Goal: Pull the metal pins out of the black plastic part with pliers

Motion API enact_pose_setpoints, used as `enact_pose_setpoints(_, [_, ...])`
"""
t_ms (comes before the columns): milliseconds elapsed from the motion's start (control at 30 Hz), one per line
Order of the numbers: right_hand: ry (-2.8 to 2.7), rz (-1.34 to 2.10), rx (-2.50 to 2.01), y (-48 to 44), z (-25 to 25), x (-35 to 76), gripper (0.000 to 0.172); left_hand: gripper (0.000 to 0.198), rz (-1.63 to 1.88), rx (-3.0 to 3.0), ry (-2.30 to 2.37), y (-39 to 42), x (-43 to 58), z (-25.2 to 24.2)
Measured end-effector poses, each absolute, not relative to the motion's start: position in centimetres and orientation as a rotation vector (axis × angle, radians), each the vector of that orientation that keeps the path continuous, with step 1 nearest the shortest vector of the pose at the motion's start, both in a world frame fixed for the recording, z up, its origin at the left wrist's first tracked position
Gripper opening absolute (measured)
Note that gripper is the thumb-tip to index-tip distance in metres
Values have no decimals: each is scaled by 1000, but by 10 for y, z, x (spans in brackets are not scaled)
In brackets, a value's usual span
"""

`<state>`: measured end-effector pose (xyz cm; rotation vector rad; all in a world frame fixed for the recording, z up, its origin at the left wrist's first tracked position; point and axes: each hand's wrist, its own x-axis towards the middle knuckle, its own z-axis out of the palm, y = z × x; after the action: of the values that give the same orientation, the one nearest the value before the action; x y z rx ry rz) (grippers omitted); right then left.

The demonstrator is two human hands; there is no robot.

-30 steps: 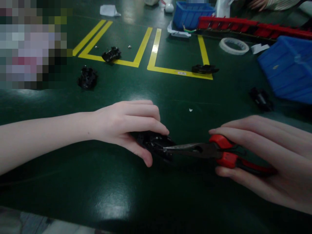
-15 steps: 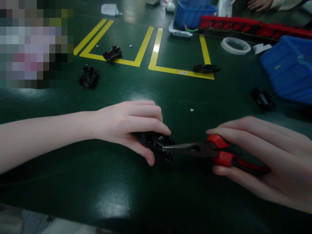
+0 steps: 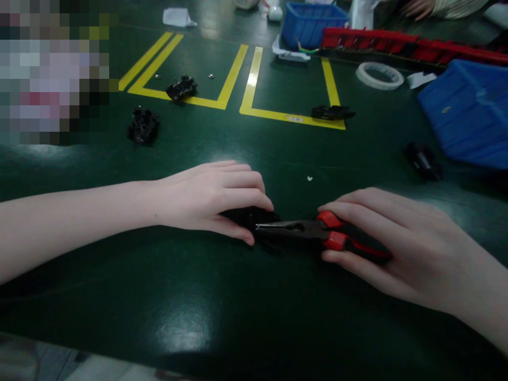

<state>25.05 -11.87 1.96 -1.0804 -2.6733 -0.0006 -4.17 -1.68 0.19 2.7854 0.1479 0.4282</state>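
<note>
My left hand [image 3: 222, 193] grips a dark black plastic part [image 3: 254, 216] down against the green table, thumb on the near side and fingers over the far side. Most of that part is hidden under the hand or lost in shadow. In my right hand [image 3: 397, 238] is a pair of needle-nose pliers [image 3: 304, 229] with red and black handles. The jaws point left and their tips meet the black part beside my left thumb. The jaws look closed; whether something small sits between the tips, I cannot tell.
Several similar black parts lie around, one [image 3: 143, 125] at the left and one [image 3: 424, 161] at the right. A tape roll [image 3: 380, 75], a blue bin [image 3: 472, 114], another blue bin [image 3: 313, 24] and a red strip [image 3: 381, 45] stand farther back. A co-worker's hand [image 3: 418, 8] shows at the top.
My right hand and the pliers have moved left, and the handles have come closer together. The tips reach nearer my left thumb, and the black part sits flatter and darker.
</note>
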Motion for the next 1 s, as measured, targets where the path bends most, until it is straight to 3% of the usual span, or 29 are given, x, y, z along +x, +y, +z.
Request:
enact_pose_setpoints(300, [-2693, -2, -1083, -116, 22, 248, 33, 42, 437, 2803, 154, -18, -42, 3])
enact_pose_setpoints(600, [-2708, -60, -1057, -115, 21, 249, 34, 17, 409, 2754, 93, -23, -40, 5])
enact_pose_setpoints(1000, [-2719, -111, -1063, -117, 27, 253, 32, 15, 366, 2711, 116, -21, -41, 6])
